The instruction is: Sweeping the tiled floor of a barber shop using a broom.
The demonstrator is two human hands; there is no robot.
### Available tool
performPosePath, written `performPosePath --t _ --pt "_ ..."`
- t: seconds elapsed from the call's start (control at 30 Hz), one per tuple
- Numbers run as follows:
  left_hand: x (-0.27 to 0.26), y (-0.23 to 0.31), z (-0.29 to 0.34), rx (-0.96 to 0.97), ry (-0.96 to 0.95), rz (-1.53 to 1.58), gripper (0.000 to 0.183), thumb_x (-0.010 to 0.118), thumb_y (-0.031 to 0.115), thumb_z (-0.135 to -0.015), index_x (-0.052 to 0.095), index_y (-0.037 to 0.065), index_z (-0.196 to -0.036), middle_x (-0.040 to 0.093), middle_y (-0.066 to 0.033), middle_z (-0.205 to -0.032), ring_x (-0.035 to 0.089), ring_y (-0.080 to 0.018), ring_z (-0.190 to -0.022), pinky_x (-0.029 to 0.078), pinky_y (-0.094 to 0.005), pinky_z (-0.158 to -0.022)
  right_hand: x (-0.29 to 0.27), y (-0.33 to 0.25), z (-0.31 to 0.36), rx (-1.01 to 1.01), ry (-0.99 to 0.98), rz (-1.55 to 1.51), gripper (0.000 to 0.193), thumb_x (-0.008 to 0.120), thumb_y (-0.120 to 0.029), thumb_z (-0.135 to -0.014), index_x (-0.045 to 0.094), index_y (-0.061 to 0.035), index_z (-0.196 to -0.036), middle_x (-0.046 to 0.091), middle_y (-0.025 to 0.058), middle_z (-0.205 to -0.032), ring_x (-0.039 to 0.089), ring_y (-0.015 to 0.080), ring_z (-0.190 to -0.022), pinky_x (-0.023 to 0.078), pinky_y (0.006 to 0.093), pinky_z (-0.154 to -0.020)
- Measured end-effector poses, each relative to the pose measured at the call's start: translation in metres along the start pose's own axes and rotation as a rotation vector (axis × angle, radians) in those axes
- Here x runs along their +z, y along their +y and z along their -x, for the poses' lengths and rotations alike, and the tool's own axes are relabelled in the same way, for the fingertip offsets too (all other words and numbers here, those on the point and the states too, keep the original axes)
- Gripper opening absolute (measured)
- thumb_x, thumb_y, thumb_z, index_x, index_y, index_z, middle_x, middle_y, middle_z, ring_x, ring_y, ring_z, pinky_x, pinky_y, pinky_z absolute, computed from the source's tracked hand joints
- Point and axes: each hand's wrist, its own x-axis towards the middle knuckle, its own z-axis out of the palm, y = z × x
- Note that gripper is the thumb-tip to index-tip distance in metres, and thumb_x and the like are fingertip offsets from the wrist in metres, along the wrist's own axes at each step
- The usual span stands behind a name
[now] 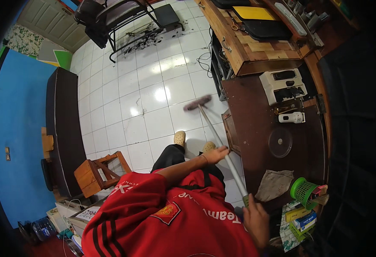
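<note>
A push broom (214,129) with a pale metal handle slants across the floor in front of me. Its brownish-purple bristle head (198,103) rests on the white tiles, slightly blurred. My left hand (216,155) is closed around the middle of the handle. Lower right, my right hand (256,217) wraps the green grip near the handle's upper end. Dark hair clippings (143,38) lie scattered over the tiles at the far side, beneath and beside a black barber chair (117,15).
To my right stands a brown counter (252,115) with a white hair clipper (291,117), a round clear lid (280,143), a cloth (275,185) and a green basket (303,192). A wooden stool (89,177) and a dark bench (62,124) are on the left. Cables (204,62) trail beside the drawers.
</note>
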Motion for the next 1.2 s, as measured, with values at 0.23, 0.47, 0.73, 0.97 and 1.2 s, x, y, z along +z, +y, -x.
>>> performPosePath --t 0.23,0.47,0.73,0.97,1.2 --pt "-0.001 0.008 0.003 0.215 -0.049 -0.051 0.023 0.048 0.007 -0.087 0.043 0.010 -0.109 0.046 -0.0130 -0.110 0.062 -0.0357 -0.084 0.053 -0.0427 -0.074 0.042 0.038 0.028 0.118 -0.008 -0.039 0.058 0.059 -0.025 -0.086 0.041 -0.0086 -0.139 0.058 0.0193 -0.087 0.060 0.0365 -0.078 0.048 0.0424 -0.069" --pt "0.005 -0.001 -0.018 0.175 0.008 0.052 0.025 0.049 0.003 -0.084 0.044 0.008 -0.108 0.048 -0.0143 -0.110 0.059 -0.0360 -0.095 0.050 -0.0412 -0.080 0.043 0.011 0.009 0.195 0.169 -0.070 0.048 0.060 -0.025 -0.084 0.055 -0.0022 -0.126 0.062 0.0219 -0.085 0.062 0.0368 -0.078 0.048 0.0414 -0.070" --pt "-0.027 -0.099 -0.017 -0.032 0.033 -0.103 0.029 0.047 0.002 -0.084 0.047 0.008 -0.112 0.050 -0.0163 -0.122 0.060 -0.0365 -0.098 0.050 -0.0427 -0.082 0.071 -0.049 -0.092 0.182 0.248 -0.149 0.040 0.058 -0.022 -0.087 0.058 -0.0007 -0.121 0.062 0.0258 -0.083 0.063 0.0401 -0.077 0.048 0.0452 -0.066" --pt "-0.145 -0.221 -0.054 -0.265 0.218 -0.062 0.034 0.051 0.003 -0.082 0.048 0.009 -0.115 0.043 -0.0172 -0.136 0.059 -0.0381 -0.101 0.049 -0.0441 -0.087 0.072 -0.147 -0.250 0.129 0.305 -0.097 0.038 0.060 -0.020 -0.087 0.058 -0.0020 -0.120 0.063 0.0248 -0.080 0.063 0.0406 -0.074 0.048 0.0450 -0.064" --pt "-0.290 -0.305 -0.072 -0.538 0.269 0.008 0.058 0.064 0.021 -0.082 0.042 0.020 -0.135 0.031 -0.0128 -0.148 0.044 -0.0391 -0.125 0.041 -0.0532 -0.097 0.066 -0.254 -0.394 0.072 0.353 -0.182 0.037 0.062 -0.014 -0.086 0.057 0.0064 -0.117 0.062 0.0293 -0.101 0.061 0.0434 -0.094 0.049 0.0407 -0.079"
